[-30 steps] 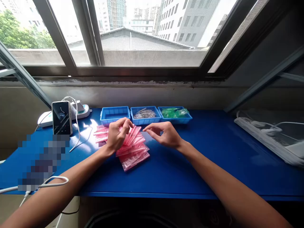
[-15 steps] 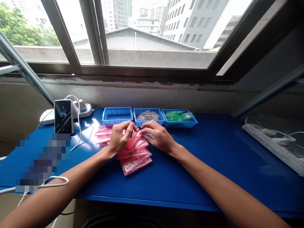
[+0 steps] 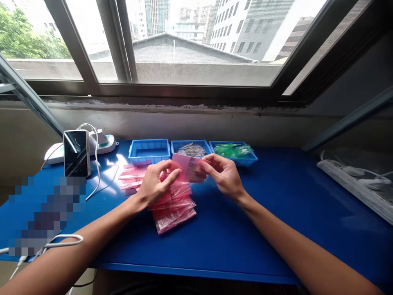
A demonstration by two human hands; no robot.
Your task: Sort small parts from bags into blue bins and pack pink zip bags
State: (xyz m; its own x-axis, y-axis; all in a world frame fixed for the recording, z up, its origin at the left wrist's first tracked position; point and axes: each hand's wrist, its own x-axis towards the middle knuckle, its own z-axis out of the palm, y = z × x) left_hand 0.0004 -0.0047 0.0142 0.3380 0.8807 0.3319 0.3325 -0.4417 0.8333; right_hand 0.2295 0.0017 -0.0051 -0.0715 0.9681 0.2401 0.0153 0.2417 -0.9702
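A pink see-through plastic bag with dark print is held up off the table between my two hands. My right hand pinches its right end between thumb and fingers. At the bag's left edge, my left hand has thumb and forefinger closed on it, the other fingers curled. Under and beside my left hand lies a loose, overlapping pile of similar pink plastic bags, and more of them lie to its left.
Behind the hands stand three blue trays: a bare one, one holding thin clear or silvery pieces, and one with green plastic pieces. A phone leans by a white power strip at left. Another power strip lies at right.
One pink bag has come up off the pile and is now held between both hands. My right hand has moved to the right with its end.
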